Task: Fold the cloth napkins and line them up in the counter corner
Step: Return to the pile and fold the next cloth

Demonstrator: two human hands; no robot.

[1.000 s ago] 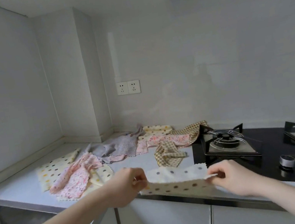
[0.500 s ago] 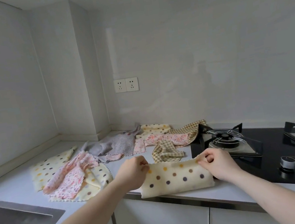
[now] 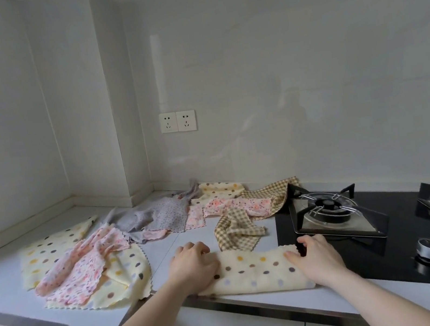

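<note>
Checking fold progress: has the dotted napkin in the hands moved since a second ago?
Yes. The dotted napkin has come down from the air in front of the counter edge and now lies folded on the counter, beside the hob.
</note>
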